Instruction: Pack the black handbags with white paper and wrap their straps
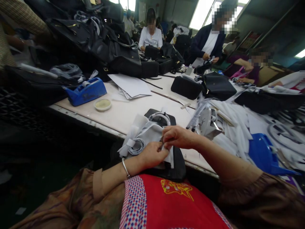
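A black bag (179,162) lies at the table's front edge, close against my red apron. White wrapping (152,131) covers much of its upper side, and its curved handle (164,115) is wrapped in white too. A coiled strap in pale wrapping (136,146) rests left of my fingers. My left hand (153,155) is closed over the bag, thumb and fingers pressed together. Against it, my right hand (178,136) pinches at the same spot. What the fingertips of both hands hold is small and mostly hidden.
Left on the table are a blue tape dispenser (89,91), a round dish (103,104) and white sheets (131,86). Black bags (100,47) pile up behind. To the right lie white wrapping material (234,121) and another blue dispenser (263,154). Several people work across the table.
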{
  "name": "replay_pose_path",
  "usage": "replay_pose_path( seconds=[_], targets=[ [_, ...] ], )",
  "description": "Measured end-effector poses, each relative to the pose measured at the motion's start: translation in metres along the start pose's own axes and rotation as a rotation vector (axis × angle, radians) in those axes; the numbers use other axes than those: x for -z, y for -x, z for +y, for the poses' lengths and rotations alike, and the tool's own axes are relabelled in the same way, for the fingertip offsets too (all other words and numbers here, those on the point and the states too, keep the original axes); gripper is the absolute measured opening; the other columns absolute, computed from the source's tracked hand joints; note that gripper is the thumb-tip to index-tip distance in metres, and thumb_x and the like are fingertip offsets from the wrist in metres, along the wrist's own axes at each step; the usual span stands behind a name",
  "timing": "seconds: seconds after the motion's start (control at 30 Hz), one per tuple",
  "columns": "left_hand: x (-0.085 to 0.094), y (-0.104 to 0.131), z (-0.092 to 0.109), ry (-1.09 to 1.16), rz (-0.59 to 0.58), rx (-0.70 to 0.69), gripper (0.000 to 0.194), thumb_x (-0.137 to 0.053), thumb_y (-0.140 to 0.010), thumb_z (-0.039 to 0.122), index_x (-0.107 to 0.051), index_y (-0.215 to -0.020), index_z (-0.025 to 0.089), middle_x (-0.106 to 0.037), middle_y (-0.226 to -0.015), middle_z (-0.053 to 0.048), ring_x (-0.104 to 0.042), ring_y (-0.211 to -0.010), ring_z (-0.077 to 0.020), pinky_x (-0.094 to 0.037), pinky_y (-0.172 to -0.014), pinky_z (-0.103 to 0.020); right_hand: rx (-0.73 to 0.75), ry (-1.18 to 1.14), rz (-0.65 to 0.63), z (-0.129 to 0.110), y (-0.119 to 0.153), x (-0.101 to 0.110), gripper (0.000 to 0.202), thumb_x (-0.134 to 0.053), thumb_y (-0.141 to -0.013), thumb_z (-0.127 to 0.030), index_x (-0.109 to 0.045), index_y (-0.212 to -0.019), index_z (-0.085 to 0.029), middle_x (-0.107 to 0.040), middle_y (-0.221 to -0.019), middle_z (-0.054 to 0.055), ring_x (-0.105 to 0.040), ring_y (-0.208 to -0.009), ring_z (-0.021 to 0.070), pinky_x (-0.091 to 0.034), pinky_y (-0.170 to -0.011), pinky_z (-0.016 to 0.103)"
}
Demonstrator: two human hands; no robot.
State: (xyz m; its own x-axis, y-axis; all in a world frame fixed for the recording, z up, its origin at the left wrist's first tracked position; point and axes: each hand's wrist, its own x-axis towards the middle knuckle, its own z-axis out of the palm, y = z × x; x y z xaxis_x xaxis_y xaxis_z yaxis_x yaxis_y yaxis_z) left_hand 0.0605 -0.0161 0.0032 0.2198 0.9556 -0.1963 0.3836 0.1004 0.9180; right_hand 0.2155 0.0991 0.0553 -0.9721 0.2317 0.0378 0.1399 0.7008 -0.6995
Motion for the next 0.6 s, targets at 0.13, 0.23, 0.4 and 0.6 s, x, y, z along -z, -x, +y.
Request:
replay_pose_path(
  seconds=[0.13,0.23,0.4,0.6],
  targets=[
    [0.0,-0.004,-0.003,-0.017,0.023,0.011,0.035,-0.06,-0.083,0.051,-0.062,-0.075,0.017,-0.051,-0.058,0.003,-0.046,-0.052,-0.0116,-0.029,-0.049,-0.026,-0.033,0.04,0.097,-0.008,0.003,-0.008,0.018,-0.067,-0.088,-0.026,-0.074,-0.074,-0.017,-0.064,-0.075,0.004,-0.058,-0.076,0.0159,-0.047,-0.07,0.029],
    [-0.004,-0.007,-0.006,0.11,-0.031,0.089,0.032,-0.06,-0.082,0.049,-0.064,-0.083,0.017,-0.056,-0.064,0.002,-0.049,-0.054,-0.0119,-0.033,-0.049,-0.024,-0.053,0.073,0.122,-0.007,0.005,-0.015,0.017,-0.068,-0.087,-0.024,-0.073,-0.072,-0.016,-0.065,-0.073,0.005,-0.058,-0.075,0.0165,-0.047,-0.069,0.029],
    [-0.01,-0.005,-0.005,0.163,-0.037,0.136,0.036,-0.056,-0.086,0.049,-0.059,-0.068,0.017,-0.055,-0.059,0.0,-0.049,-0.052,-0.0119,-0.033,-0.047,-0.023,-0.067,0.041,0.089,-0.007,0.008,-0.017,0.019,-0.066,-0.088,-0.025,-0.073,-0.073,-0.016,-0.068,-0.078,0.006,-0.061,-0.078,0.0172,-0.049,-0.073,0.03],
    [-0.008,-0.004,0.0,0.05,0.006,0.107,0.037,-0.054,-0.088,0.043,-0.057,-0.061,0.017,-0.053,-0.055,0.0,-0.048,-0.052,-0.0125,-0.03,-0.05,-0.026,-0.258,-0.168,0.001,-0.014,0.01,0.002,0.042,-0.064,-0.088,-0.025,-0.059,-0.129,-0.02,-0.072,-0.108,0.004,-0.066,-0.095,0.017,-0.051,-0.084,0.03]
  ],
)
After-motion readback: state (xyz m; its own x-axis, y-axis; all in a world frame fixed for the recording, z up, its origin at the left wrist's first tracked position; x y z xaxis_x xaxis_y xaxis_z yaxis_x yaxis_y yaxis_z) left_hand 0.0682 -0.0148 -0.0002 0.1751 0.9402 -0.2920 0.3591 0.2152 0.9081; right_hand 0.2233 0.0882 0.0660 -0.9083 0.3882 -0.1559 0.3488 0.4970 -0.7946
